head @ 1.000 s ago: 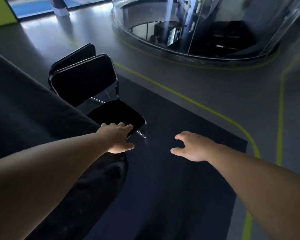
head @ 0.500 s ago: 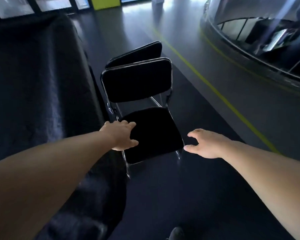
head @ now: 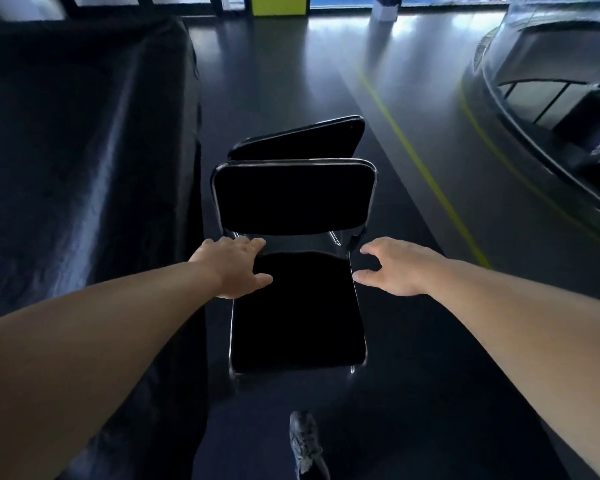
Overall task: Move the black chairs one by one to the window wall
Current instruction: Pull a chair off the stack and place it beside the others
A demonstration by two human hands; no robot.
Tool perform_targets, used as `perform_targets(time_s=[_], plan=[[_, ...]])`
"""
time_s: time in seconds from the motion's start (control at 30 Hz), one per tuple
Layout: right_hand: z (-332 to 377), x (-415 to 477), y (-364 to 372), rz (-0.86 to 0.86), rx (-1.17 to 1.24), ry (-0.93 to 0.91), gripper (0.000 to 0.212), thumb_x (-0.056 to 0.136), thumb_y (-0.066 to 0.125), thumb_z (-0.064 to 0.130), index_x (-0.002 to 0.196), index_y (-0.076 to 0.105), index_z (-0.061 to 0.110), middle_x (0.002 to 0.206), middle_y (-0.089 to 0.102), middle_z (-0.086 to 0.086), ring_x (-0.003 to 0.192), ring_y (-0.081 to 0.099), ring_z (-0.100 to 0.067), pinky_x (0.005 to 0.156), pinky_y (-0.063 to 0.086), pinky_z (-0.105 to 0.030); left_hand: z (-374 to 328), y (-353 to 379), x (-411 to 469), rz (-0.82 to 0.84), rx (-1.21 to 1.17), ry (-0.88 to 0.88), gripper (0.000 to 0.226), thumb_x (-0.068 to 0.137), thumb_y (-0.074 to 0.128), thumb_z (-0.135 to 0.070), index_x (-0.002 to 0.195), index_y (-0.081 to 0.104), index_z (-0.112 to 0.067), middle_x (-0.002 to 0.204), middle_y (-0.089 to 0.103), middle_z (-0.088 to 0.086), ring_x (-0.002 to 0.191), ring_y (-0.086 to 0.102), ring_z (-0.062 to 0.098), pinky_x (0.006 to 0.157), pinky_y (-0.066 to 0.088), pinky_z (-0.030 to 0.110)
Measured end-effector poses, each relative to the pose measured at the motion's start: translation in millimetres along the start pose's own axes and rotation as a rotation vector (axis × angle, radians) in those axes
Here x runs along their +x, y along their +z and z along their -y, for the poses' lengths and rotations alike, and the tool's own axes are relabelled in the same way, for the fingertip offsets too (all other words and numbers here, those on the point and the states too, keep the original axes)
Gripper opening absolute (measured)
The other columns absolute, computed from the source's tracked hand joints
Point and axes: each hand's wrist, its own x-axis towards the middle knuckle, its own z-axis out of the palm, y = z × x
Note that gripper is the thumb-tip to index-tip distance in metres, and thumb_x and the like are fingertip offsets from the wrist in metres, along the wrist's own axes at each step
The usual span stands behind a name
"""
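A black chair point(head: 297, 313) with a chrome frame stands right in front of me, its seat facing me and its backrest beyond. A second black chair point(head: 302, 138) stands just behind it, only its backrest showing. My left hand point(head: 234, 266) lies at the seat's back left corner, fingers spread and relaxed, touching the edge. My right hand point(head: 394, 268) hovers at the seat's right rear edge, fingers open and slightly bent, holding nothing. The window wall point(head: 343, 0) runs along the far end of the room.
A long table under a black cloth point(head: 84, 150) fills the left side, close to the chair. A curved glass railing point(head: 551, 109) bounds the right. Yellow floor lines point(head: 426, 174) cross the dark floor. My shoe point(head: 303, 445) is below the chair.
The view swung left and I stepped closer, so the chair now sits centred. Both hands moved forward to the rear corners of the seat.
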Motion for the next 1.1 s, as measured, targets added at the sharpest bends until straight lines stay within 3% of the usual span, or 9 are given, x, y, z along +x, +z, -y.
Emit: perform_targets(time_s=[0.27,0.33,0.47,0.57,0.73,0.8,0.87,1.0,1.1], plan=[[-2,114,-68,-0.018,-0.032,-0.045,0.073,0.097,0.05,0.06,0.157,0.029,0.024,0.163,0.026,0.005,0.143,0.038,-0.023,0.109,0.039,-0.042,35,-36,114,-0.041,-0.042,-0.039,0.083,0.093,0.042,-0.067,0.158,0.013,-0.024,0.159,0.03,0.002,0.142,0.035,0.027,0.114,0.034,0.047],[-2,144,-81,-0.046,-0.063,-0.05,0.075,0.096,0.049,0.061,0.157,0.027,0.025,0.165,0.02,0.004,0.147,0.03,-0.024,0.111,0.038,-0.046,43,-45,141,-0.077,-0.056,-0.046,0.084,0.092,0.043,-0.067,0.158,0.013,-0.024,0.16,0.027,0.003,0.144,0.031,0.027,0.115,0.032,0.047],[-2,206,-103,-0.114,-0.166,-0.063,0.087,0.093,0.048,0.067,0.16,0.013,0.027,0.168,0.004,-0.001,0.154,0.007,-0.026,0.121,0.023,-0.05,60,-57,191,-0.172,-0.078,-0.061,0.089,0.089,0.047,-0.068,0.158,0.01,-0.025,0.164,0.018,0.005,0.149,0.02,0.026,0.119,0.025,0.047],[0,250,-112,-0.124,-0.21,-0.054,0.1,0.085,0.05,0.077,0.161,0.007,0.028,0.169,0.002,-0.001,0.155,0.0,-0.026,0.123,0.013,-0.052,75,-55,219,-0.198,-0.075,-0.075,0.095,0.085,0.05,-0.072,0.158,0.008,-0.026,0.162,0.019,0.005,0.148,0.023,0.026,0.119,0.024,0.046],[6,303,-102,-0.033,-0.273,-0.07,0.1,0.08,0.052,0.082,0.157,0.025,0.026,0.16,0.033,-0.001,0.145,0.032,-0.028,0.117,0.028,-0.052,93,-41,259,-0.13,-0.082,-0.087,0.094,0.079,0.051,-0.078,0.152,0.027,-0.026,0.144,0.047,0.001,0.131,0.045,0.025,0.11,0.038,0.042],[7,314,-96,-0.013,-0.229,-0.06,0.096,0.079,0.057,0.08,0.154,0.031,0.025,0.15,0.046,-0.001,0.136,0.045,-0.028,0.109,0.039,-0.049,97,-40,270,-0.116,-0.143,-0.101,0.081,0.076,0.055,-0.078,0.138,0.044,-0.028,0.125,0.057,-0.002,0.117,0.053,0.023,0.1,0.045,0.042],[6,325,-95,-0.006,-0.22,-0.047,0.088,0.079,0.061,0.076,0.147,0.042,0.024,0.139,0.055,0.0,0.126,0.053,-0.027,0.1,0.046,-0.046,103,-44,283,-0.073,-0.181,-0.112,0.066,0.073,0.06,-0.077,0.117,0.054,-0.028,0.1,0.057,-0.008,0.097,0.056,0.02,0.09,0.05,0.041],[0,348,-95,0.038,-0.201,-0.024,0.071,0.071,0.071,0.075,0.108,0.068,0.015,0.091,0.063,0.003,0.087,0.061,-0.022,0.082,0.054,-0.038,108,-48,305,0.03,-0.123,-0.108,0.066,0.063,0.065,-0.082,0.101,0.06,-0.029,0.091,0.054,-0.01,0.095,0.059,0.021,0.086,0.052,0.04],[-3,357,-93,0.024,-0.138,0.01,0.06,0.066,0.077,0.073,0.077,0.063,0.016,0.077,0.064,0.0,0.076,0.063,-0.023,0.073,0.054,-0.037,106,-48,311,0.033,-0.141,-0.122,0.067,0.061,0.067,-0.083,0.096,0.063,-0.027,0.085,0.056,-0.012,0.088,0.061,0.02,0.081,0.054,0.04]])
